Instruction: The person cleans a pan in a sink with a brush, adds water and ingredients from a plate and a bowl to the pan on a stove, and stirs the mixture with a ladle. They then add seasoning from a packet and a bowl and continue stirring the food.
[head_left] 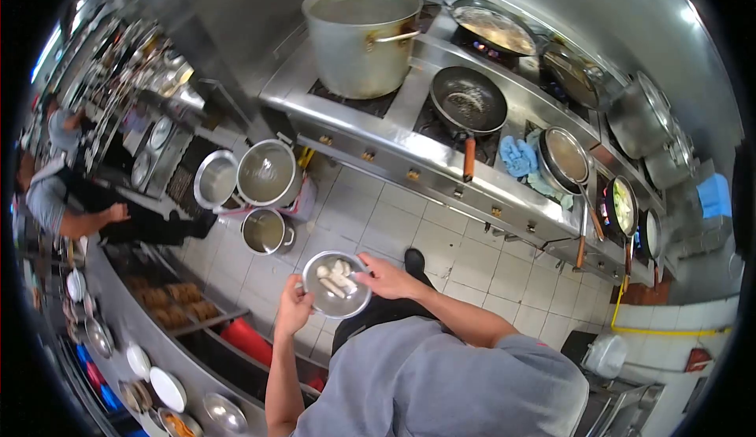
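Kitchen scene: a steel bowl point(339, 305) is held in the air above the tiled floor point(465, 256), in front of the person's grey-shirted chest. The left hand point(293, 309) is closed around the rim at the bowl's 8 o'clock and carries it. The right hand point(386, 277) comes in from 3 o'clock, fingers half curled over the rim toward the contents; whether they pinch anything cannot be told. Pale food pieces point(337, 278) already lie inside, so the bowl is loaded, yet it hangs well apart from any burner, and judging by this, nothing from it has reached a pan. At 12 to 1 o'clock of the bowl runs the stove range point(409, 149), bearing a large stockpot point(364, 35), a black frying pan point(469, 100) with its handle jutting over the front edge, a wok point(492, 27) holding liquid, and a blue cloth point(517, 156). Three open pots point(268, 173) stand on the floor at 10 to 11 o'clock, near the bowl and narrowing the aisle on that side. A bench point(118, 311) with plates point(169, 388) and small dishes runs along 7 to 9 o'clock. At 9 o'clock, well apart, a co-worker point(71, 201) leans at that bench. The floor between the person and the range shows bare tiles and the person's own shoe point(414, 260).
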Tool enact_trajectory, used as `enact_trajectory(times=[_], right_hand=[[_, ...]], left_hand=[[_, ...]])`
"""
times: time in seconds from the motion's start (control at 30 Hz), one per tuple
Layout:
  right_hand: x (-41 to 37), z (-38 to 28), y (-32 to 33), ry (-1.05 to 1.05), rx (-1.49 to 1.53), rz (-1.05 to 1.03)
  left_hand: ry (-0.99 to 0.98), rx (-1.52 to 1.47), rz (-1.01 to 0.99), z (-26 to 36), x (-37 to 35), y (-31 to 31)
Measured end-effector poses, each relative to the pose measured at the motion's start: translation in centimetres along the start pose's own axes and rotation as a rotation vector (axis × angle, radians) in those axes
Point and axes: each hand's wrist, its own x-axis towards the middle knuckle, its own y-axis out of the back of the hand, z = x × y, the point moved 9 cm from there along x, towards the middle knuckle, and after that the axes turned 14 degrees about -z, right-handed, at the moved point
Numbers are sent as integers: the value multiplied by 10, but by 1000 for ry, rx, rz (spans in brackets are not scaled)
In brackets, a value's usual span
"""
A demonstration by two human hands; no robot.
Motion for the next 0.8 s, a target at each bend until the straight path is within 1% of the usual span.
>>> enact_trajectory(times=[0.07,0.17,0.23,0.3,0.33,0.37,0.4,0.43,0.47,0.5,0.53,0.57,0.6,0.63,0.67,0.73,0.8], right_hand=[[-30,9,62,21,-68,233],[-87,3,148,11,203,353],[-123,-11,215,183,295,467],[-159,-21,288,223,331,602],[-179,-23,334,276,219,697],[-197,-29,374,273,327,807],[-216,-39,420,357,228,932],[-230,-41,467,435,203,1028],[-242,-50,510,479,118,1109],[-252,-60,547,453,34,1201],[-258,-57,594,475,-99,1324],[-265,-64,633,289,-308,1429],[-269,-84,659,182,-767,1605],[-265,-83,691,90,-660,1599],[-257,-93,713,142,-926,1635],[-239,-110,741,37,-965,1578],[-215,-109,773,-139,-1173,1455]], left_hand=[[-18,-6,-109,38,48,-39],[-60,-125,-251,84,97,-93],[-42,-176,-239,92,127,-119],[16,-169,-204,89,147,-136],[56,-139,-178,75,157,-142],[91,-109,-154,61,166,-148],[119,-28,-152,51,173,-156],[148,51,-147,40,176,-162],[181,128,-139,26,177,-167],[167,187,-127,11,180,-170],[176,200,-118,2,177,-176],[181,212,-107,-3,176,-181],[184,225,-96,-6,173,-186],[231,227,-55,-12,169,-188],[252,215,-41,-14,166,-191],[304,191,-16,-21,155,-196],[347,124,41,-37,143,-196]])
